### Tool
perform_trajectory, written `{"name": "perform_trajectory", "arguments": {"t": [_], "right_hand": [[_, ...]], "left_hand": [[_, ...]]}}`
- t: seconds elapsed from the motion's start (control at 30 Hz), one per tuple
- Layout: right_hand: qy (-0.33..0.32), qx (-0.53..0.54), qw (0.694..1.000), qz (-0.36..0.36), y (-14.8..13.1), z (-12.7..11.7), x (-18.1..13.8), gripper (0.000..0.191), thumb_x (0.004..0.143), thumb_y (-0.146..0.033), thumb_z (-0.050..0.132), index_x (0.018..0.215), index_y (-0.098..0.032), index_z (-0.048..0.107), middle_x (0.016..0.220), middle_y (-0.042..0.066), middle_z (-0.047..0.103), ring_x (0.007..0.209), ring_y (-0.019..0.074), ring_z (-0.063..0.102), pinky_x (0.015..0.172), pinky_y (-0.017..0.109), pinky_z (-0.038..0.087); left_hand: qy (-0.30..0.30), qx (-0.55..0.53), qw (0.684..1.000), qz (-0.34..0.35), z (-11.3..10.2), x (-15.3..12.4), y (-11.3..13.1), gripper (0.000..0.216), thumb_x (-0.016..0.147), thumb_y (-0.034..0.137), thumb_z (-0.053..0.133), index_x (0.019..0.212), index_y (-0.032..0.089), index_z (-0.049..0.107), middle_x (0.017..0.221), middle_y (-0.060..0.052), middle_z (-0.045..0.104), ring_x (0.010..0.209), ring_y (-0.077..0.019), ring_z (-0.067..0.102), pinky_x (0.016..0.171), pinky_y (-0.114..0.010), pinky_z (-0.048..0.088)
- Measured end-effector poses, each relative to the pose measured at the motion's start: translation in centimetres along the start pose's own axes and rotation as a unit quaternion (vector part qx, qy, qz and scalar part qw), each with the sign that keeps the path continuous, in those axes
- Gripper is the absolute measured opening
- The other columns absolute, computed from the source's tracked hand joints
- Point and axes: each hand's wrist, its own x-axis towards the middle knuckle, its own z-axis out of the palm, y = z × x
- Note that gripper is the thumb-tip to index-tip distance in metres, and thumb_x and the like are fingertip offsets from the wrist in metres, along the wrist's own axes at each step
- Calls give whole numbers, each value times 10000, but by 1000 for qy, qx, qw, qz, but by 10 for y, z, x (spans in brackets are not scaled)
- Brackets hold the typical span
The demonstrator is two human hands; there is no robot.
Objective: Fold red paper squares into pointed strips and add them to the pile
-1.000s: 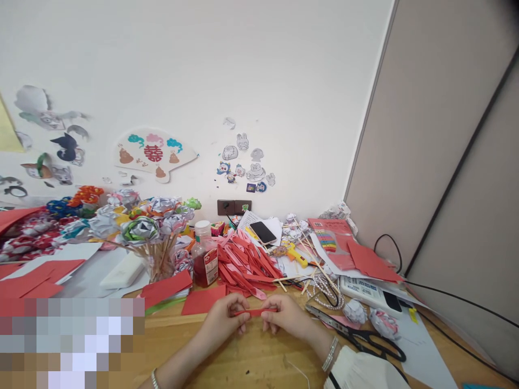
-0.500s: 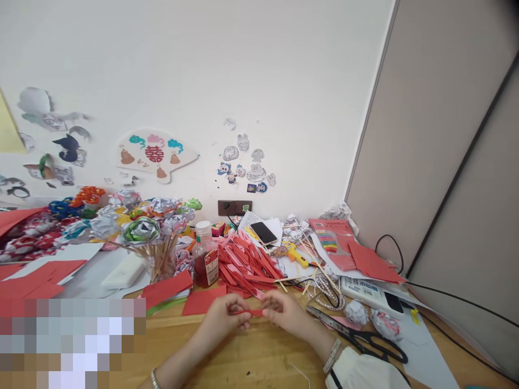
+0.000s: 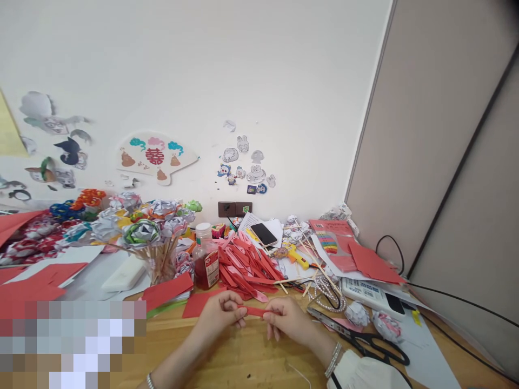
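Note:
A narrow folded strip of red paper point(image 3: 255, 312) stretches level between my two hands, just above the wooden table point(image 3: 227, 356). My left hand point(image 3: 224, 312) pinches one end between thumb and fingers. At the other end my right hand point(image 3: 286, 317) pinches the strip, its remaining fingers curled below. Right behind my hands lies a heap of folded red and pink paper strips point(image 3: 243, 265). A flat red sheet point(image 3: 198, 303) sits by my left hand. Large black-handled scissors point(image 3: 365, 341) rest to the right of my right wrist.
A jar of red liquid point(image 3: 206, 265) stands left of the heap. Beside it is a container of paper flowers on sticks point(image 3: 160, 265). Rightward lie a yellow glue gun point(image 3: 298, 256), a phone point(image 3: 264, 234), beaded strings point(image 3: 324, 292), crumpled paper balls point(image 3: 357, 313) and cables. Pixelation covers the lower left.
The fingers of both hands have shifted along the red strip, and more of it shows between them. My right thumb now lies across its end. The heap and the scissors stay put.

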Motion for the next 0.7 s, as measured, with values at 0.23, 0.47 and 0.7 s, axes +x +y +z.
{"name": "perform_trajectory", "arguments": {"t": [0.23, 0.47, 0.7], "right_hand": [[-11, 37, 999, 6, 10, 0, 4, 521, 743, -651, 522, 742, -131, 561, 480, -15, 575, 345, 77, 466, 362, 169, 333], [46, 31, 998, -10, 16, 8, 9, 558, 717, -709, 496, 689, -153, 538, 419, -53, 498, 323, 69, 412, 345, 172, 294], [11, 26, 999, -15, 7, 18, 7, 606, 760, -728, 412, 595, -155, 513, 411, -41, 467, 343, 67, 404, 369, 180, 278]], "left_hand": [[0, -8, 998, 55, -7, -5, 18, 482, 512, 530, 783, 745, 172, 561, 509, 23, 619, 519, -171, 632, 550, -267, 485], [9, -51, 999, 18, 5, -4, 5, 494, 499, 585, 763, 658, 159, 569, 506, 1, 629, 481, -145, 593, 502, -239, 455], [12, -84, 996, 20, 8, -10, 6, 457, 561, 572, 741, 606, 140, 597, 591, -46, 671, 511, -141, 594, 535, -240, 465]]}}
